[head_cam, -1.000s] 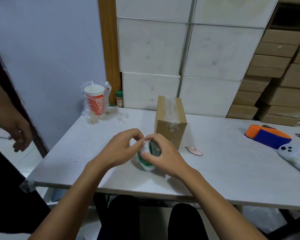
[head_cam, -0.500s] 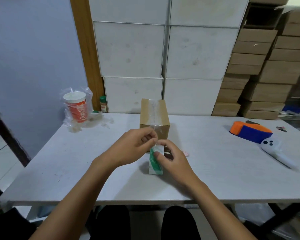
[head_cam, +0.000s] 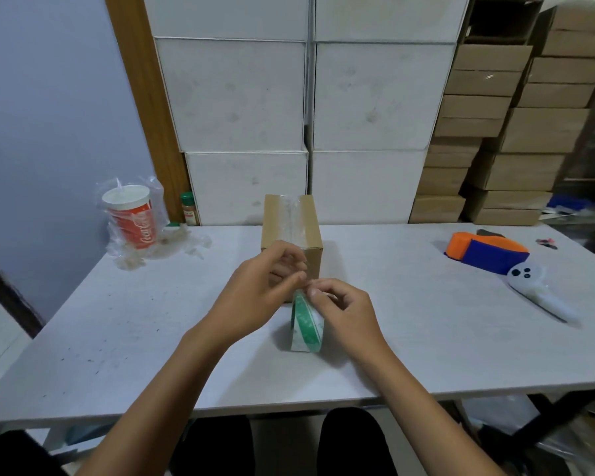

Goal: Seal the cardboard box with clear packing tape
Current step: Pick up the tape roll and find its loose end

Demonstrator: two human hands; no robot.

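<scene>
A small brown cardboard box (head_cam: pixel 310 228) stands on the white table (head_cam: pixel 152 321), with a strip of clear tape along its top seam. In front of it a roll of clear packing tape (head_cam: pixel 306 324) with a green inner core stands on edge on the table. My left hand (head_cam: pixel 255 297) and my right hand (head_cam: pixel 344 310) meet at the top of the roll, fingertips pinching at the tape there. The tape end itself is too small to make out.
A red-and-white paper cup (head_cam: pixel 133 214) in a plastic bag stands at the back left. An orange-and-blue tape dispenser (head_cam: pixel 485 250) and a white controller (head_cam: pixel 536 290) lie at the right. White boxes (head_cam: pixel 241 97) and stacked brown cartons (head_cam: pixel 516 132) rise behind the table.
The roll has turned from lying tilted in my hands to standing on edge on the table. Both hands now pinch at its top. The view has shifted left to centre the box.
</scene>
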